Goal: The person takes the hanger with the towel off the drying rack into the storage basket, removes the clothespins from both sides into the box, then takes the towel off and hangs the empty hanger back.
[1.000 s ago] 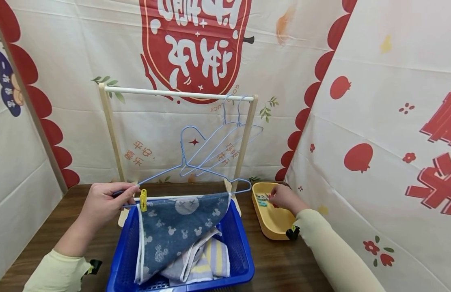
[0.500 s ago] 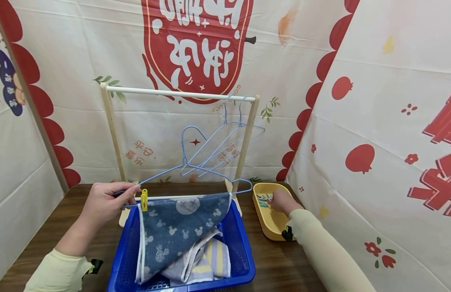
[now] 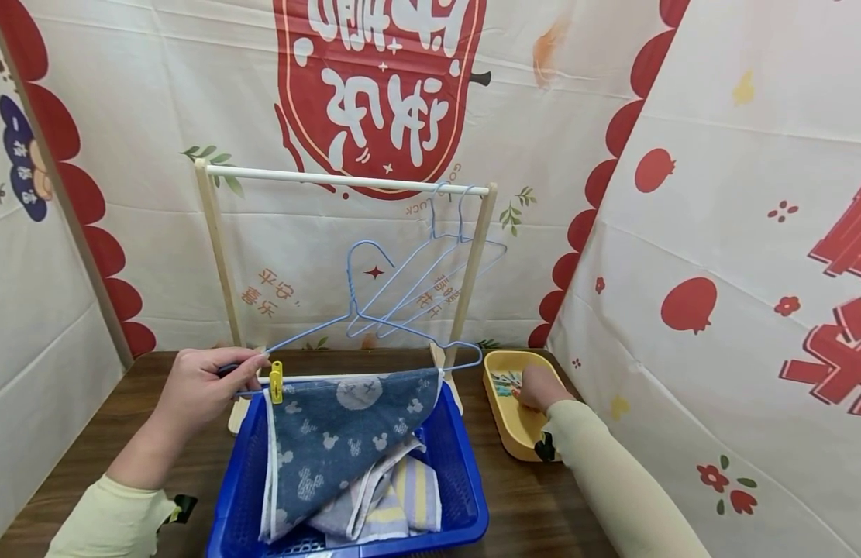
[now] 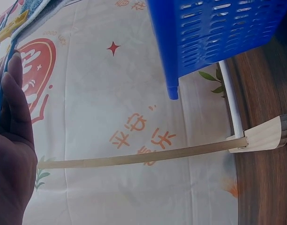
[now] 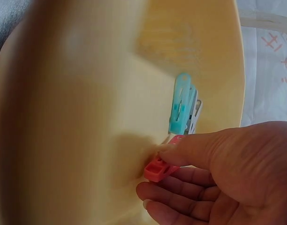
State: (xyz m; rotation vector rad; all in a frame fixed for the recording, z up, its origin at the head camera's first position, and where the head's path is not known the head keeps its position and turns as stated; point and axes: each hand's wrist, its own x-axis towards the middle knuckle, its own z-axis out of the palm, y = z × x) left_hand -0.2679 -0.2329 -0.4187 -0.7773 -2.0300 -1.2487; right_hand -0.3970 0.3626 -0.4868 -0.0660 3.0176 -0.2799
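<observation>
My left hand point(image 3: 193, 391) holds the left corner of a blue wire hanger point(image 3: 351, 298) above the blue basket. Draped along its lower bar is a dark blue towel point(image 3: 353, 434) with pale animal prints. A yellow clothespin point(image 3: 277, 384) clips the towel near my left fingers; no clip shows at the towel's right corner. My right hand point(image 5: 218, 173) is inside the yellow tray point(image 3: 521, 443), pinching a red clothespin point(image 5: 157, 168) between thumb and fingers. Beside it in the right wrist view lie a teal clothespin point(image 5: 181, 105) and a whitish-grey one point(image 5: 196, 115).
The blue basket point(image 3: 468, 496) also holds a striped towel point(image 3: 418, 496). Behind stands a wooden rack with a white rail point(image 3: 332, 179), where two blue hangers point(image 3: 430, 242) hang at the right end. The tray sits right of the basket on the brown table point(image 3: 521, 511).
My right hand has shifted slightly lower and to the right within the tray, staying at the clothespins. The left hand, hanger and dark blue towel have barely moved.
</observation>
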